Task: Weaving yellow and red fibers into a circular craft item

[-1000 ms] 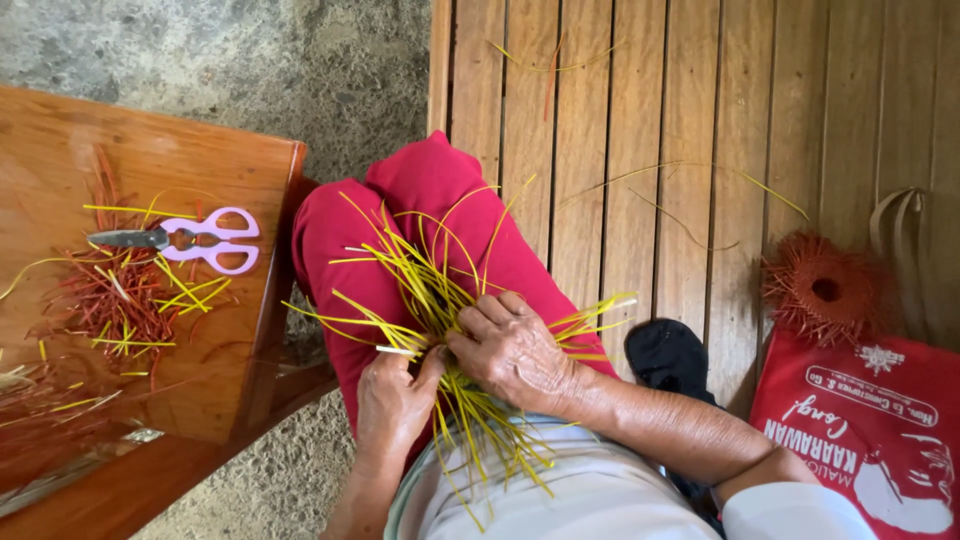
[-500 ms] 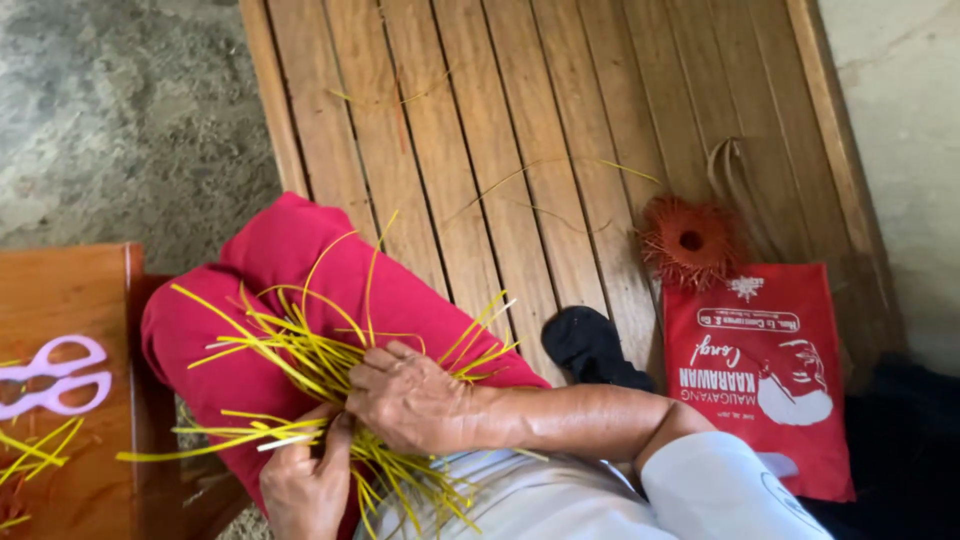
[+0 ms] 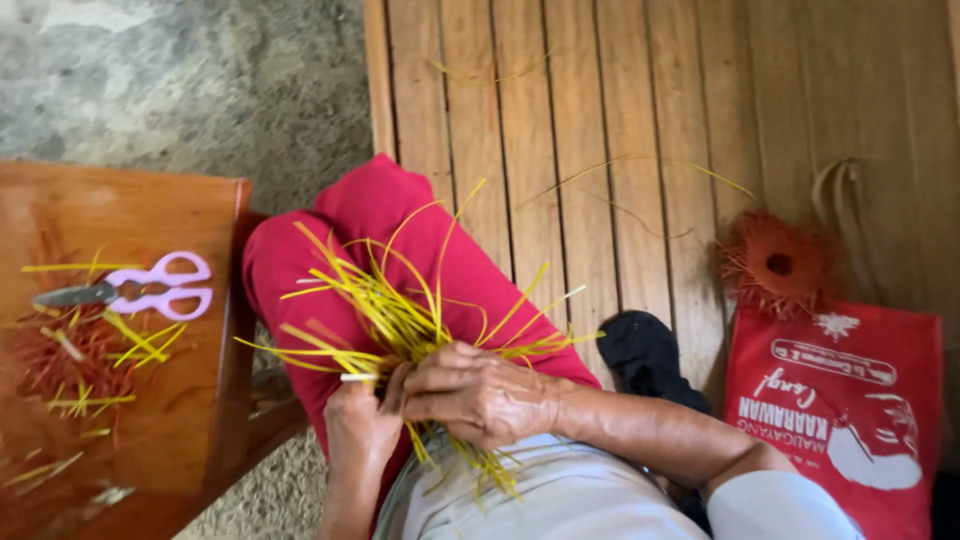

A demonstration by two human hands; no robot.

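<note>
Both my hands work a bundle of thin yellow strips [image 3: 385, 300] over my lap, above a leg in red trousers [image 3: 400, 215]. My left hand [image 3: 360, 425] pinches the strips from below, near a short white strip end. My right hand [image 3: 480, 392] closes over the bundle's middle from the right, fingers curled around the strips. The strips fan out upward and to both sides, and some loose ends hang down over my white shirt [image 3: 560, 495].
A wooden table [image 3: 150, 400] at the left bears pink-handled scissors [image 3: 150, 288] and red and yellow strip cuttings [image 3: 75, 365]. On the slatted wooden bench [image 3: 620, 130] lie a round red woven piece [image 3: 778, 264], a red bag [image 3: 850, 410] and stray yellow strips. A black foot covering [image 3: 645, 350] shows beside my knee.
The view has swung back left, bringing the table and scissors more into sight. My hands stay closed on the yellow bundle, with the right hand shifted slightly over it.
</note>
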